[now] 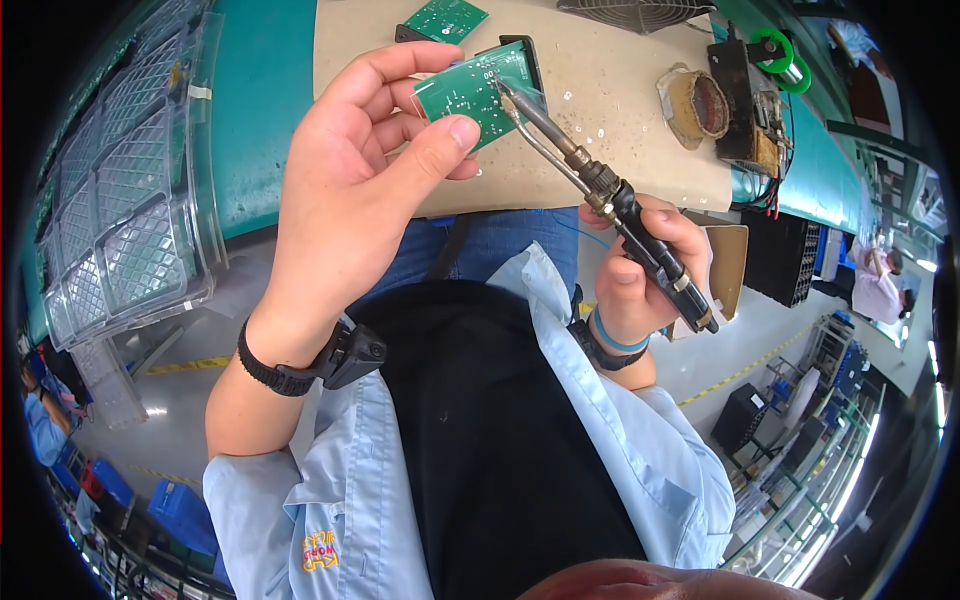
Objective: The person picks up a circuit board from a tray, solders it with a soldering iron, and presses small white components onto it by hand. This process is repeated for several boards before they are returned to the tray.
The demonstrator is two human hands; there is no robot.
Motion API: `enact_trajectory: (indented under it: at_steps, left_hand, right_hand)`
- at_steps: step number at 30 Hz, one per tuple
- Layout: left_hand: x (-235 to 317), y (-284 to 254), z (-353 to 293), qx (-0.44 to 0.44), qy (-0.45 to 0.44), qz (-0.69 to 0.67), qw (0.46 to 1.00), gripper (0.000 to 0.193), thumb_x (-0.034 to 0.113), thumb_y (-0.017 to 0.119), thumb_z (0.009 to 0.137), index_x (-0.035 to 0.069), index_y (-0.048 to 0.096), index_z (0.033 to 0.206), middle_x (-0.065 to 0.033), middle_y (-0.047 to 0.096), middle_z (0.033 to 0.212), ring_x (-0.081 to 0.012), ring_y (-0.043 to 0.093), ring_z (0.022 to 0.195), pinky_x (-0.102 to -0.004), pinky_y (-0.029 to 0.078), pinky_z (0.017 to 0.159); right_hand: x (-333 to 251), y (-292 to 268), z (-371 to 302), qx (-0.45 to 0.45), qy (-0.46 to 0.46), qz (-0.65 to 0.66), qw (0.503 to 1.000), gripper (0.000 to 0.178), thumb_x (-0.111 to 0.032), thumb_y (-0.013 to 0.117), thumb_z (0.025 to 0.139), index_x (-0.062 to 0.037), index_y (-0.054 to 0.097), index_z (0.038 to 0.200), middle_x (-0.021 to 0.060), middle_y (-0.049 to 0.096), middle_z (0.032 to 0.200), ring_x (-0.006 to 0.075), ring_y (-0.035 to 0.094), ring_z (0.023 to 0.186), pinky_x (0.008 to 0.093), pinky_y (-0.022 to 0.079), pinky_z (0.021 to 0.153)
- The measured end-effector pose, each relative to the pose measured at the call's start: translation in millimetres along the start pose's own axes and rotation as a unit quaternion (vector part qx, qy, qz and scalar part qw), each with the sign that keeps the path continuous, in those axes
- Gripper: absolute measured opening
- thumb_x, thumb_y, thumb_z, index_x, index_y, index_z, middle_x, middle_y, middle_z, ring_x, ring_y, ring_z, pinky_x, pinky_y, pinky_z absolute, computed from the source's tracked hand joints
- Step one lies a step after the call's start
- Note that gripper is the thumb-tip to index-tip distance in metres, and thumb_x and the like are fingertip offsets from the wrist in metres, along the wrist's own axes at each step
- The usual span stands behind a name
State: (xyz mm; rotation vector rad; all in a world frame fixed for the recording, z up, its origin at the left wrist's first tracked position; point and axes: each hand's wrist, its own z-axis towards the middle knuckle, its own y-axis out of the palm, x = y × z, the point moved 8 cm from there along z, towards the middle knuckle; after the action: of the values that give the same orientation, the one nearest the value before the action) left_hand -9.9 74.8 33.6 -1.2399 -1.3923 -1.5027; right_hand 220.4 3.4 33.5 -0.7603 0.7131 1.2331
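My left hand (345, 190) pinches a green circuit board (458, 100) between thumb and fingers, tilted above the tan work mat. A black part (524, 62) stands along the board's right edge. In my right hand (635, 280) is a soldering iron (640, 225) with a black handle and a thin metal tube running beside its shaft. Its tip points up and left and meets the upper right part of the board; whether it touches the surface, I cannot tell. Farther back, a second green circuit board (452, 18) lies on the mat.
Clear plastic trays (130, 240) stand on the left. At the right are a round, stained tan container (700, 108), a dark soldering station (735, 110) and green spools (775, 50). A round black grille (640, 10) sits at the back. A cardboard box (725, 262) is below the table edge.
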Motion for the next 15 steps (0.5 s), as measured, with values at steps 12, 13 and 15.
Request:
enact_trajectory:
  at_steps: [12, 13, 15]
  left_hand:
    - [-1.1, -4.5, -1.6, -0.003, 0.001, -0.012, 1.000, 0.043, 0.009, 0.065, 0.094, -0.003, 0.053, 0.134, -0.0091, 0.065, 0.115, -0.0113, 0.064, 0.095, -0.0261, 0.056, 0.079]
    - [-1.0, -4.9, -1.6, -0.002, 0.000, -0.011, 1.000, 0.042, 0.009, 0.065, 0.095, -0.003, 0.053, 0.134, -0.0089, 0.065, 0.114, -0.0112, 0.064, 0.094, -0.0260, 0.056, 0.079]
    - [-1.4, -5.4, -1.6, -0.001, 0.000, -0.009, 1.000, 0.042, 0.008, 0.064, 0.095, -0.002, 0.053, 0.133, -0.0088, 0.065, 0.114, -0.0111, 0.064, 0.094, -0.0258, 0.056, 0.078]
  right_hand:
    - [-0.4, 4.7, -2.1, 0.008, 0.015, 0.035, 0.999, 0.057, -0.028, 0.081, 0.083, 0.0043, 0.051, 0.120, 0.0256, 0.064, 0.100, 0.0363, 0.069, 0.082, 0.0441, 0.059, 0.068]
    - [-1.2, 6.1, -1.4, 0.010, 0.020, 0.047, 0.999, 0.057, -0.028, 0.081, 0.083, 0.0046, 0.051, 0.120, 0.0252, 0.064, 0.100, 0.0365, 0.069, 0.082, 0.0443, 0.059, 0.069]
    - [-3.3, 8.0, 0.3, 0.011, 0.025, 0.059, 0.998, 0.058, -0.028, 0.081, 0.083, 0.0048, 0.051, 0.120, 0.0247, 0.064, 0.100, 0.0366, 0.069, 0.083, 0.0446, 0.059, 0.069]
